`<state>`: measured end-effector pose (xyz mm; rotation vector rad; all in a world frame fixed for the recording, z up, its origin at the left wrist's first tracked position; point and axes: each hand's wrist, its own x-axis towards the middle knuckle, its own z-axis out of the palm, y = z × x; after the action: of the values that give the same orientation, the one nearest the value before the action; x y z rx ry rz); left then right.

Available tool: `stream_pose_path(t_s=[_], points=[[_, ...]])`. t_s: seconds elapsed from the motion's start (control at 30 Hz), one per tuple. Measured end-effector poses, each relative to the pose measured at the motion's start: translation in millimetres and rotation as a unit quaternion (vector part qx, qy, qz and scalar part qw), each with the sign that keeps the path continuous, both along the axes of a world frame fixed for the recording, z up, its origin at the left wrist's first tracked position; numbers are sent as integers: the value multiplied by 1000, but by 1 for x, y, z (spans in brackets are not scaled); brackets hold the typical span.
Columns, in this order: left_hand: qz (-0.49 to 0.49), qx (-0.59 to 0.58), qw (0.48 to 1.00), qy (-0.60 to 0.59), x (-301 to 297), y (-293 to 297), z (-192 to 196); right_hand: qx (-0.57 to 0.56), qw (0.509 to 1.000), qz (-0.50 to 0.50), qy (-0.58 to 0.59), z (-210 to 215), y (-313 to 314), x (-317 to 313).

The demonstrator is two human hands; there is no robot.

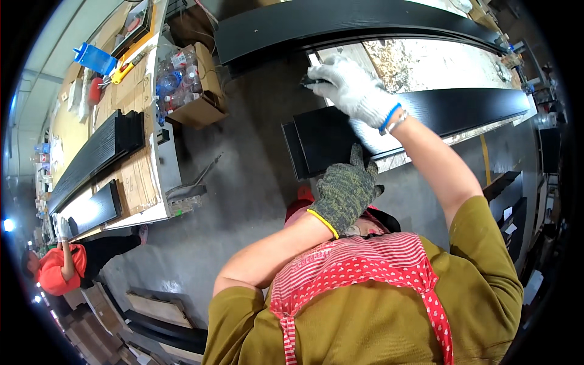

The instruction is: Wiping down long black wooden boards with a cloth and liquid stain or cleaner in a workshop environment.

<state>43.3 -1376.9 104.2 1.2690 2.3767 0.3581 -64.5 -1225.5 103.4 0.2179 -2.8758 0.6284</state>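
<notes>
A long black board (pixel 468 109) lies across the bench in front of me, its left end jutting past the bench. A second dark board (pixel 294 149) shows along that end, partly under it. My left hand (pixel 350 191), in a dark grey-green knit glove with a yellow cuff, rests at the board's near edge with its fingers apart. Over the board's far side is my right hand (pixel 353 88), in a white glove with a blue cuff. Its fingers close on a small black piece (pixel 309 81), whose kind I cannot make out.
Another long black board (pixel 365 23) spans the far side, with wood shavings (pixel 389 61) between. To the left, a cardboard box (pixel 204 94) holds plastic bottles beside a table (pixel 137 182) carrying black boards and a blue bottle (pixel 95 58). A person in red (pixel 61 271) works there.
</notes>
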Motion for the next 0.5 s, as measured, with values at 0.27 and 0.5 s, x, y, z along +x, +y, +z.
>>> stream_pose_path(t_s=[0.27, 0.5], points=[[-40, 80, 995, 52, 1, -1, -16, -18, 997, 2, -74, 2, -50, 30], [-42, 0, 999, 17, -1, 4, 6, 52, 991, -80, -97, 18, 9, 51]])
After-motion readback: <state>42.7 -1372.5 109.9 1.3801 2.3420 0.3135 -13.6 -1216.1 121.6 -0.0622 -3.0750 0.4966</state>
